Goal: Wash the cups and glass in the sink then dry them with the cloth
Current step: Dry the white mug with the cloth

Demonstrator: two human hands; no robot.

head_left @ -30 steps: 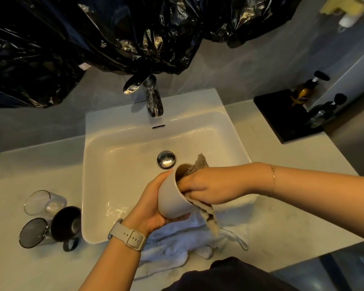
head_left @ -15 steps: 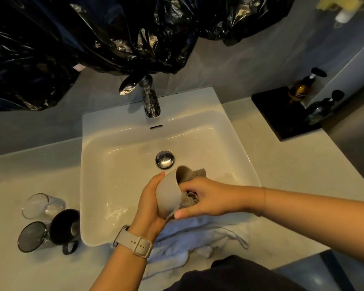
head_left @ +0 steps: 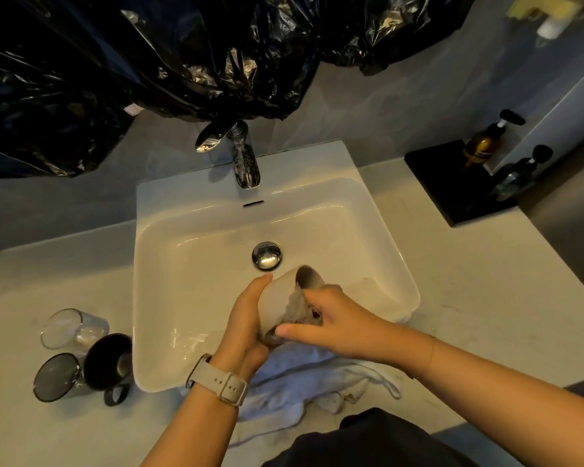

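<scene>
Low in the middle of the frame, over the sink's [head_left: 169, 264] near edge, the left hand [head_left: 246, 328] wraps a beige cup [head_left: 280, 298] tipped on its side, while the right hand [head_left: 331, 325] pinches a grey cloth [head_left: 299, 308] against its mouth. A white towel [head_left: 304, 382] lies beneath. At lower left, a clear glass [head_left: 71, 328], black mug [head_left: 110, 362] and smoky glass [head_left: 56, 377] crowd the counter.

Black plastic bags [head_left: 182, 62] hang above; two pump bottles [head_left: 484, 143] on a black tray [head_left: 452, 190].

A bathroom: white basin [head_left: 169, 298], chrome tap [head_left: 245, 163], pump bottles [head_left: 482, 143].
</scene>
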